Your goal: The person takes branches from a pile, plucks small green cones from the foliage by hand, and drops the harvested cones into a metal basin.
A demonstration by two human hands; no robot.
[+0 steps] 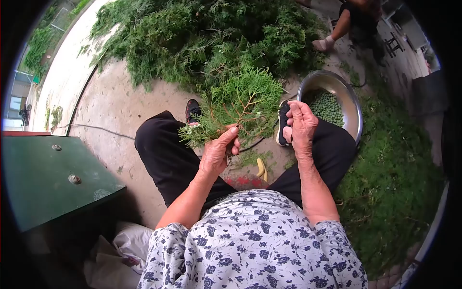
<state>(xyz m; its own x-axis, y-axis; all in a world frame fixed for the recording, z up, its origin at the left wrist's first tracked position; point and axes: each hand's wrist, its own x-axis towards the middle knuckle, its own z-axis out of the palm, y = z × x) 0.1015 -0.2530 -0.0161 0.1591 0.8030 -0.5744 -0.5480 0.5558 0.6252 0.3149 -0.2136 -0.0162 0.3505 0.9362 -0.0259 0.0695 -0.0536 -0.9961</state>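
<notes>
A leafy green conifer branch with flat, fan-like sprays is pinched by its stem in my left hand, in front of my knees. A few small pale cones show among its leaves. My right hand is raised over my right knee with its fingers curled closed. Whatever those fingers hold, if anything, is hidden. Just beyond that hand, a shiny metal bowl tilts beside my right leg. Many small round green cones lie inside it.
A large heap of cut branches lies ahead, and more greenery spreads along my right. A green metal box stands at left. Yellow curved pieces lie between my legs. Another person's leg shows at upper right. A cable crosses the floor.
</notes>
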